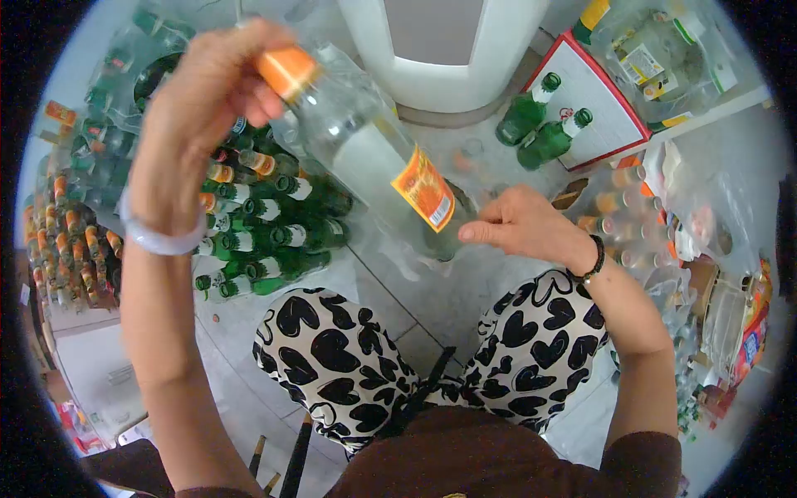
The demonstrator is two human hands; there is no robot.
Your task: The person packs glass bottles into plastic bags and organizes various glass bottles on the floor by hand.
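Observation:
My left hand [203, 91] is closed round the orange-wrapped neck of a clear glass bottle [361, 149]. The bottle slants down to the right, with an orange paper label [425, 191] low on its side. My right hand [523, 224] is at the bottle's base, thumb along its edge and fingers curled, partly hidden. Below the bottle lies crumpled clear plastic [390, 249]. Close under my left forearm, several green bottles [286, 236] lie in a stack on the tiles.
Two green bottles [544, 141] lean by a red-edged white box [585, 104]. Behind stands a white appliance [440, 91]. Orange-necked bottles [70, 241] are piled at far left; clear bottles [631, 216] lie stacked at right. A clear bag [672, 58] sits at upper right.

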